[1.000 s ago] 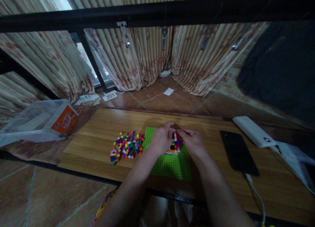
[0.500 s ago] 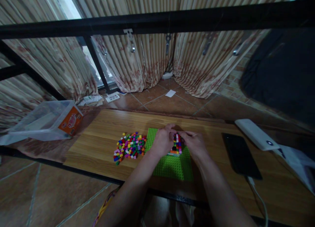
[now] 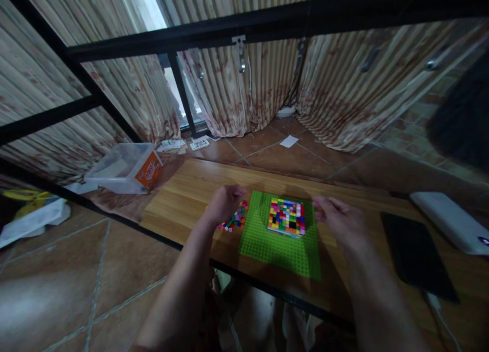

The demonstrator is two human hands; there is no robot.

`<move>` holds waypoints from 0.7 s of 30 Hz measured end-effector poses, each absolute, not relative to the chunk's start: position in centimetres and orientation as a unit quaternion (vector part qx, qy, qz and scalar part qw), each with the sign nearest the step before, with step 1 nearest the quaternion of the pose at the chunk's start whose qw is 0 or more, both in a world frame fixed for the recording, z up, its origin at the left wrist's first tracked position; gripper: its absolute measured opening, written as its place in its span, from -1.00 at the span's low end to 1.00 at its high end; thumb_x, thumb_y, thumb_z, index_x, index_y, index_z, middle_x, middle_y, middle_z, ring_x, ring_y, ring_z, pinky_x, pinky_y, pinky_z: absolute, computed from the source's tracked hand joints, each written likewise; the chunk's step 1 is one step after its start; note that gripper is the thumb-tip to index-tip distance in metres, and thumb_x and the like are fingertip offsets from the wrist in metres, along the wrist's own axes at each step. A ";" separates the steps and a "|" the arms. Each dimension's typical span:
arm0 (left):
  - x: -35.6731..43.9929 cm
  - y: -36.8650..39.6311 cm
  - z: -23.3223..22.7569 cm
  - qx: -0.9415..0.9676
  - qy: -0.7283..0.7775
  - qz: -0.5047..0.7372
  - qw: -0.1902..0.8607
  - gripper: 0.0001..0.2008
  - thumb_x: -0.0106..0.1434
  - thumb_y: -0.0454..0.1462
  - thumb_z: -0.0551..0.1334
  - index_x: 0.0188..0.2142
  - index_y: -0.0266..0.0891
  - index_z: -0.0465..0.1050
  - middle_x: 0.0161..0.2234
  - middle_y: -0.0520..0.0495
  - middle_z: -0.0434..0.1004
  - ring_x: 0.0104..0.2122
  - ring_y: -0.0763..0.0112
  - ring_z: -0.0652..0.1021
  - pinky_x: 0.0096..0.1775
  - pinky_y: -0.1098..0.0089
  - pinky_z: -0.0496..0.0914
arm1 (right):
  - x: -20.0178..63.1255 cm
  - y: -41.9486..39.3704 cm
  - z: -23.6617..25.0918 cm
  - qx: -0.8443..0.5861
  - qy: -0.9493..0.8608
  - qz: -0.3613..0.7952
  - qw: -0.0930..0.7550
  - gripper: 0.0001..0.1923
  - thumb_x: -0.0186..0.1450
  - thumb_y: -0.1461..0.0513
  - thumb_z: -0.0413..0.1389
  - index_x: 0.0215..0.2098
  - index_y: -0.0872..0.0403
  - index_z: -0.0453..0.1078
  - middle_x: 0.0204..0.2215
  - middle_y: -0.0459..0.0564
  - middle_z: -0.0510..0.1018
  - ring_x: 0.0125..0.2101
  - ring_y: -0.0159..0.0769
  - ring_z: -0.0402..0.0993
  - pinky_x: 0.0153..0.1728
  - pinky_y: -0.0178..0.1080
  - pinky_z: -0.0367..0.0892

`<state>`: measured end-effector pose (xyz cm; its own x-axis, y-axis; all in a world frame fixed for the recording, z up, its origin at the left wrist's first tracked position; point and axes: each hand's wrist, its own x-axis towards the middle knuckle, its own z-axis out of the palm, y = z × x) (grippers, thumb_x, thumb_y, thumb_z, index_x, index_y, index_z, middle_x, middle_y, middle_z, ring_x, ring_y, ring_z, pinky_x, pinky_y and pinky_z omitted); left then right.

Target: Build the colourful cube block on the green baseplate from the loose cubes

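Observation:
A square block of many coloured toy bricks (image 3: 286, 214) stands on the green studded baseplate (image 3: 275, 258), with a dark gap in its top layer near the front right. My left hand (image 3: 225, 203) hovers over the pile of loose toy bricks (image 3: 237, 218) left of the baseplate and hides much of it. Its fingers are curled together, and whatever they may hold is too small to make out. Off the baseplate's right edge is my right hand (image 3: 340, 217), thumb and fingers pinched; I cannot see what is between them. Neither hand touches the brick block.
On the wooden table (image 3: 183, 189), a black phone (image 3: 416, 255) with a cable and a white power bank (image 3: 451, 219) lie at the right. A clear plastic box (image 3: 122, 168) with an orange label is beyond the left end. A dark rail (image 3: 267, 26) crosses before curtains.
Both hands have come apart from the brick block, the left toward the loose pile and the right past the baseplate's edge. The block's top now shows. The camera view has shifted left.

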<state>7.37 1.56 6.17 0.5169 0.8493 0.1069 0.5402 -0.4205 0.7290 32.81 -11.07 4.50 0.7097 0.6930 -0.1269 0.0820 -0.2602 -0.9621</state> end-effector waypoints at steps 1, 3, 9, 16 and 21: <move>6.5 1.5 6.4 0.818 0.429 0.211 0.321 -0.81 0.18 -0.38 0.15 -0.32 -0.33 0.56 -0.36 -0.06 0.64 -0.33 0.42 0.58 -0.23 0.48 0.43 | 32.9 -11.1 4.4 -0.740 -0.268 0.277 0.551 -0.67 0.10 0.00 0.21 -0.32 0.07 0.57 -0.39 0.03 0.65 -0.53 -0.36 0.50 -0.48 -0.31 0.41; 5.4 1.1 6.7 0.837 0.414 0.164 0.316 -0.81 0.16 -0.37 0.16 -0.30 -0.31 0.57 -0.35 -0.04 0.63 -0.34 0.44 0.56 -0.26 0.50 0.40 | 32.9 -11.1 4.3 -0.738 -0.278 0.277 0.549 -0.65 0.09 -0.01 0.22 -0.32 0.06 0.57 -0.38 0.03 0.65 -0.51 -0.34 0.51 -0.45 -0.28 0.43; 4.9 -0.3 6.5 0.910 0.331 0.075 0.239 -0.87 0.12 -0.35 0.23 -0.36 -0.20 0.57 -0.33 -0.04 0.60 -0.27 0.37 0.54 -0.13 0.40 0.38 | 32.1 -11.0 4.6 -0.749 -0.297 0.278 0.524 -0.58 0.04 -0.08 0.24 -0.35 0.08 0.57 -0.34 0.10 0.66 -0.46 -0.22 0.56 -0.41 -0.21 0.47; 6.1 -1.5 6.1 0.931 0.342 0.043 0.120 -0.85 0.13 -0.36 0.19 -0.42 -0.20 0.56 -0.36 -0.10 0.59 -0.21 0.24 0.54 -0.11 0.29 0.37 | 31.9 -10.4 4.3 -0.742 -0.303 0.281 0.529 -0.59 0.05 -0.05 0.25 -0.29 0.06 0.58 -0.29 0.07 0.66 -0.39 -0.19 0.58 -0.37 -0.20 0.46; 6.4 -1.5 5.8 0.924 0.362 0.038 0.120 -0.81 0.17 -0.36 0.15 -0.40 -0.19 0.57 -0.35 -0.09 0.59 -0.20 0.27 0.54 -0.10 0.31 0.36 | 31.8 -10.2 4.0 -0.754 -0.320 0.278 0.502 -0.56 0.08 -0.08 0.23 -0.27 0.06 0.58 -0.33 0.05 0.66 -0.41 -0.17 0.58 -0.44 -0.23 0.40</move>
<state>6.35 -1.46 5.76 0.7352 0.6776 -0.0167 0.6594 -0.7093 0.2490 31.84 -10.21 4.04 0.6406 0.7618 -0.0970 0.2049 -0.2913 -0.9344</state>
